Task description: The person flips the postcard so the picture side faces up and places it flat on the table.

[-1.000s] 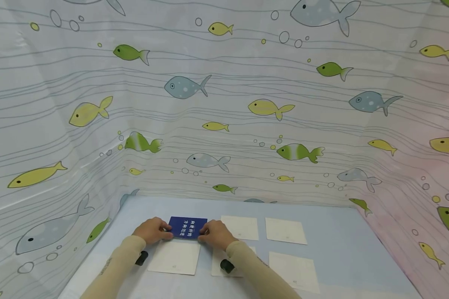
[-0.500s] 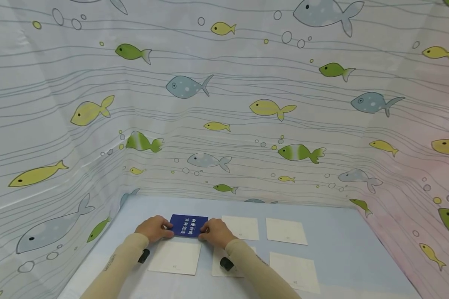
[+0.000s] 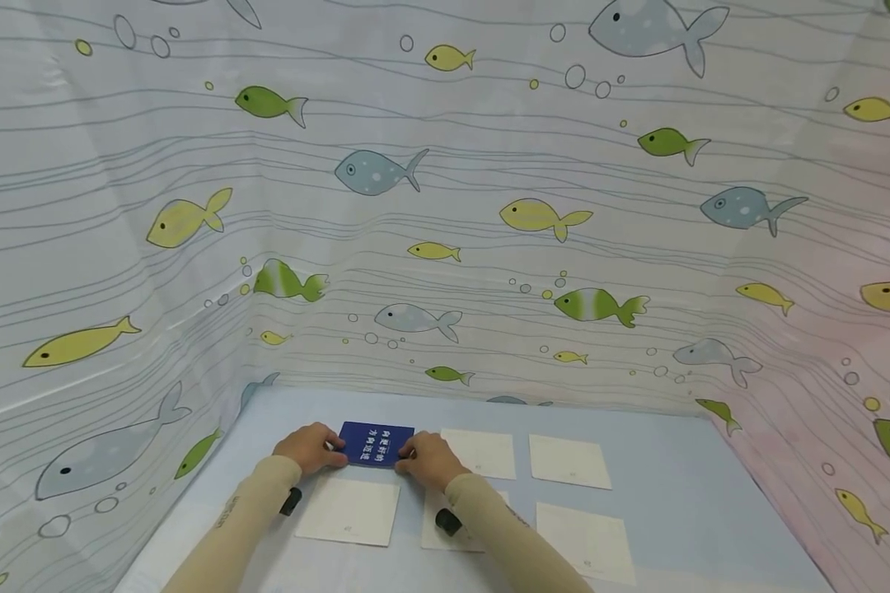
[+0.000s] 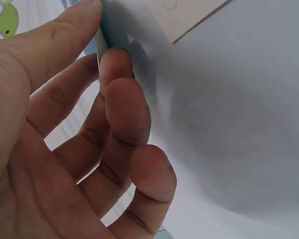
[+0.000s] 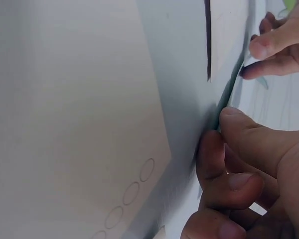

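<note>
A dark blue card (image 3: pixel 376 445) with white lettering lies across both hands' grasp at the far left of the table. My left hand (image 3: pixel 310 449) pinches its left edge between thumb and fingers. At its right edge, my right hand (image 3: pixel 432 461) pinches the near corner. The left wrist view shows the card edge-on between thumb (image 4: pixel 65 37) and index finger, with the other fingers curled below. Seen from the right wrist, the card (image 5: pixel 234 83) is a thin strip close over the table, spanning both hands.
Several white square sheets lie in two rows on the pale blue tabletop (image 3: pixel 697 486). One sheet (image 3: pixel 347 511) is just below the blue card; another sheet (image 3: pixel 569 461) sits farther right. The right forearm partly covers a front sheet (image 3: pixel 433 527). Fish-patterned curtains (image 3: pixel 475 329) enclose the table.
Both hands and the blue card have shifted slightly away from the person, widening the gap to the white sheet in front. The grip looks the same, and the sheets have stayed put.
</note>
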`<state>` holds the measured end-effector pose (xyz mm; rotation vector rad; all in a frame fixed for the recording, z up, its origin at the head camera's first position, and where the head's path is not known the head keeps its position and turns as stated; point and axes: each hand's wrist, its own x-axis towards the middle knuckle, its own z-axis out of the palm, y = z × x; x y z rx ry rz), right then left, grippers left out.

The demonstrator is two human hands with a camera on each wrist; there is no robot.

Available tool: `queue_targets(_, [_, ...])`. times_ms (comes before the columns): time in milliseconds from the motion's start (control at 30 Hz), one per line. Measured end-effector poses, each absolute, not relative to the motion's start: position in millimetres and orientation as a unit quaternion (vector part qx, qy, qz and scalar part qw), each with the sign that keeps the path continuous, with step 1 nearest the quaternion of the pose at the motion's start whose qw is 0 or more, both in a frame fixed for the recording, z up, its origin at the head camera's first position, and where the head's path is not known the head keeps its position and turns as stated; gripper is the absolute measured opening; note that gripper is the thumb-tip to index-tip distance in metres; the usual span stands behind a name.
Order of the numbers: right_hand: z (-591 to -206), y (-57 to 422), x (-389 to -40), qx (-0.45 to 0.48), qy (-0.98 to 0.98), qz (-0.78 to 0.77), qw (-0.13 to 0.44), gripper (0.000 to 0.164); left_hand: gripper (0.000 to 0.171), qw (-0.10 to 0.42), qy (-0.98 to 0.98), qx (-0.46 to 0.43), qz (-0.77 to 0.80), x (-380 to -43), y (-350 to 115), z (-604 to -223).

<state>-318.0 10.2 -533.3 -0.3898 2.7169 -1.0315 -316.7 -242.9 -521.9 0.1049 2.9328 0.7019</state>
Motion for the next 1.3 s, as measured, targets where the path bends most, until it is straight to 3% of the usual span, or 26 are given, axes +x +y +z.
queue_targets(933, [-534.6,9.2,-314.0,-0.146,0.939,-0.297,0.092,0.019,0.034,0.061,0.977,0.044,0.198,-309.0,-237.3,-514.2])
queue_targets(1300, [-536.5,9.8,-313.5,-0.156,0.949,-0.268,0.059,0.02,0.034,0.054,0.979,0.05,0.189,-306.0,-236.4,-512.4])
